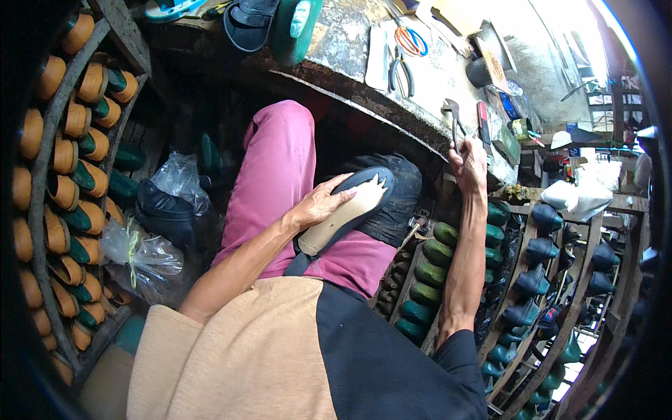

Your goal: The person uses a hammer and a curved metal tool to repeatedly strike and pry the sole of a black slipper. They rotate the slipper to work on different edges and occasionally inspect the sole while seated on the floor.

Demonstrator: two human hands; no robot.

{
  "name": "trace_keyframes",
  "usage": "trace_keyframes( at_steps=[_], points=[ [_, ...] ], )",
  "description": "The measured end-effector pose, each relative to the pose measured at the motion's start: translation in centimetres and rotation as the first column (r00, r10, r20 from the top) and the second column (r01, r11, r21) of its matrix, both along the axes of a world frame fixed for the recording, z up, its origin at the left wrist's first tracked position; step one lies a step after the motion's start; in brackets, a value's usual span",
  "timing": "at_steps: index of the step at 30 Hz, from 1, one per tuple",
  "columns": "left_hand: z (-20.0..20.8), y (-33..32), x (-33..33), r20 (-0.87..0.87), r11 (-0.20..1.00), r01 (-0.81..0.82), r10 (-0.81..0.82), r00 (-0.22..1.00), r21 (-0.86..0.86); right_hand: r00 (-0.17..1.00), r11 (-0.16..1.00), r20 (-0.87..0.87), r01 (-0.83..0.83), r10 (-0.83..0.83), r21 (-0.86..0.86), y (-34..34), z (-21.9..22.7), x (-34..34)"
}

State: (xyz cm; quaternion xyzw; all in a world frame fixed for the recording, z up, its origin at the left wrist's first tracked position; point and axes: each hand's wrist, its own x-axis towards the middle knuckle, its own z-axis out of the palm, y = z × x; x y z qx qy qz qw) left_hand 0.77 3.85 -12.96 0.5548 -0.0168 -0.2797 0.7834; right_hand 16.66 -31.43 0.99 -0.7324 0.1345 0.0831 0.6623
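Observation:
My left hand [320, 207] grips a shoe [341, 218] that lies sole-up across my lap, the thumb on its tan bottom board. Dark upper material is folded over the board's edge, with jagged tabs at the toe end. A black padded cover [402, 199] lies over my knee beneath it. To the right, my outstretched right hand [467, 164] is closed around the handles of metal pincers [451, 112] at the workbench's edge. A red-handled tool [483, 122] lies just beyond that hand.
On the workbench [343, 42] lie pliers [401, 75], a coiled cord [411, 42], a black sandal [250, 24] and a green shoe last [297, 28]. Racks of orange-brown shoes [66, 155] stand left; green lasts [434, 262] and dark shoes [535, 252] fill racks right. Plastic bags [143, 259] sit beside my leg.

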Motion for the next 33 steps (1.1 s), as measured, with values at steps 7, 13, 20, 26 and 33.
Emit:
trace_keyframes(
  at_steps=[7, 13, 20, 26, 33],
  points=[
    [1.3, -0.1, -1.2, 0.156, 0.998, -0.004, 0.014, 0.988, -0.060, 0.960, 0.924, 0.213, 0.095, -0.184, 0.369, 10.8, 2.2, -16.4],
    [1.2, -0.4, -1.6, -0.021, 0.958, -0.014, 0.009, 1.000, -0.285, 0.872, 0.869, -0.356, -0.433, 0.336, -0.238, 10.4, 4.7, -20.8],
    [1.8, -0.5, -1.8, 0.016, 0.959, -0.087, 0.095, 0.995, -0.269, 0.668, 0.736, -0.596, -0.653, 0.446, -0.181, 8.5, 2.9, -20.0],
    [2.2, -0.5, -2.0, 0.165, 0.986, -0.152, 0.160, 0.973, -0.063, 0.588, 0.684, -0.690, -0.706, 0.423, -0.182, 10.1, 2.6, -15.4],
    [1.6, -1.6, -1.4, 0.183, 0.956, -0.264, 0.284, 0.941, -0.124, 0.465, -0.155, -0.587, -0.682, 0.662, -0.715, 13.1, 5.1, -11.4]
  ],
)
